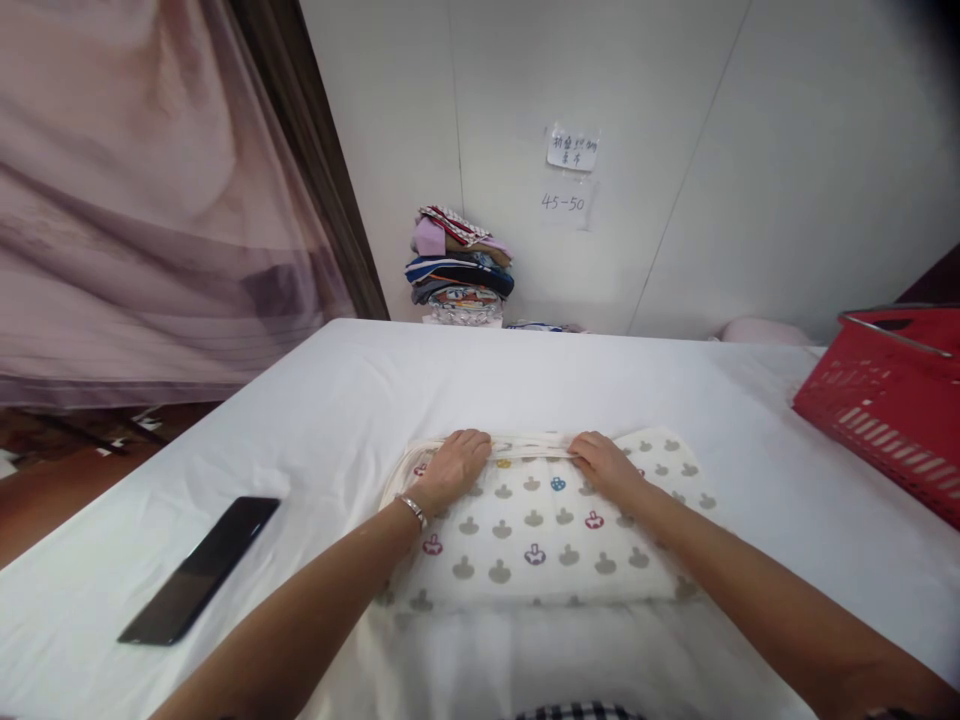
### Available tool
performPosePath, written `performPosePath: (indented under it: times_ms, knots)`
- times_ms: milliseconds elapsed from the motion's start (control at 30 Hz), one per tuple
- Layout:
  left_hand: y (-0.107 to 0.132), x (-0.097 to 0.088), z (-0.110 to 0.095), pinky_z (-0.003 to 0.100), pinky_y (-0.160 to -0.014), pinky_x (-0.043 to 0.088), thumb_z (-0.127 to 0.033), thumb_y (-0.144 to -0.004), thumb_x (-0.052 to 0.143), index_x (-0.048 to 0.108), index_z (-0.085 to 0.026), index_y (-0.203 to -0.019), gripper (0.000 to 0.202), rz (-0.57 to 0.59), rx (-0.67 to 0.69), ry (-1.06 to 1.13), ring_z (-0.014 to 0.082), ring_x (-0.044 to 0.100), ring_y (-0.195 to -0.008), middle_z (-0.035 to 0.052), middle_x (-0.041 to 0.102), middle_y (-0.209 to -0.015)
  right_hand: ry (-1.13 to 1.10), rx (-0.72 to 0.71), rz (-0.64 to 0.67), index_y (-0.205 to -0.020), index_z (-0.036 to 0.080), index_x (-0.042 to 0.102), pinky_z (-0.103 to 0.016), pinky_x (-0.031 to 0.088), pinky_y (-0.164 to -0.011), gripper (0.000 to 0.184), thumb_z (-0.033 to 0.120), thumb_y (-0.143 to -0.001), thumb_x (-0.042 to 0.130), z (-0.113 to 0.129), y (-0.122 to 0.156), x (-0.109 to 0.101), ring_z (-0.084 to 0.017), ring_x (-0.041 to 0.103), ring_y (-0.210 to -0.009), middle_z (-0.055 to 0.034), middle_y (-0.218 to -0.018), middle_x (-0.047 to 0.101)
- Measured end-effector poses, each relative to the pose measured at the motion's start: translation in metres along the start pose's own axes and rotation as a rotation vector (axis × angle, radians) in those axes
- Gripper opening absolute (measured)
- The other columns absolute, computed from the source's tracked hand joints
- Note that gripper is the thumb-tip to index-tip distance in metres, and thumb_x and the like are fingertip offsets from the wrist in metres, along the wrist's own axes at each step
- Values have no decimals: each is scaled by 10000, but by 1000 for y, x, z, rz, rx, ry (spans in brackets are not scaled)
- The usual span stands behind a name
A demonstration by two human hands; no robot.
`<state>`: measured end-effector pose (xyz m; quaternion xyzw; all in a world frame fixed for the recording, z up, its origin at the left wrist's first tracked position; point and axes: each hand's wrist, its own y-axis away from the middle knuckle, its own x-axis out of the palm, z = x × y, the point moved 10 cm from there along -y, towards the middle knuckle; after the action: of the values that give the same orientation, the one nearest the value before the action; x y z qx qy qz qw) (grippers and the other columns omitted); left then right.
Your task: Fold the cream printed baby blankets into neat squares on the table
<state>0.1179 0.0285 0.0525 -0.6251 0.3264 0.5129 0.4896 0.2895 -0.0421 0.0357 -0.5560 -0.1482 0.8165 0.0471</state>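
A folded cream cloth (540, 540) printed with small grey, red and blue shapes lies on the white-covered table (360, 400) in front of me. My left hand (454, 462) rests on the cloth's far left edge, fingers curled over the edge, with a bracelet on the wrist. My right hand (604, 462) lies on the far right part of the same edge, fingers bent down onto the fabric. Both hands press or grip the cloth's far hem; a strip of folded edge (532, 445) runs between them.
A black phone (202, 580) lies on the table at my left. A red plastic basket (892, 400) stands at the right edge. A stack of folded clothes (459, 265) sits against the far wall under two paper notes (571, 150). A pink curtain (135, 200) hangs at left.
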Motion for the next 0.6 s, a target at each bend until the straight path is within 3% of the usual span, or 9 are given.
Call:
performPosePath:
  times_ms: [100,233,400,600]
  knots:
    - [-2,0,2,356,-850,377,-104,-871,380,540,-178,-906,179,12,-28,18,204,493,-956,86,574,-998,-33,81,2,-899,190,613,-346,391,-894,150,156,-844,477,-5,-4,-1,-189,506,-1015,-79,-1075,588]
    - [-5,3,7,356,-823,386,-111,-864,389,552,-173,-853,174,69,-86,39,198,518,-840,70,582,-847,-42,180,124,-840,187,611,-308,401,-814,158,222,-866,460,-11,-10,5,-180,534,-897,-56,-899,617]
    - [-13,0,21,351,-836,399,-191,-856,450,579,-173,-1017,207,86,-203,114,194,543,-877,65,619,-925,-40,247,209,-763,183,613,-276,380,-747,199,243,-856,448,-21,-18,7,-175,529,-839,-50,-846,594]
    - [-29,3,23,319,-817,434,-252,-884,405,645,-161,-816,265,112,-170,189,181,539,-898,76,624,-924,-55,259,241,-791,197,630,-261,388,-713,140,236,-813,496,-28,-24,10,-161,557,-791,-42,-889,592]
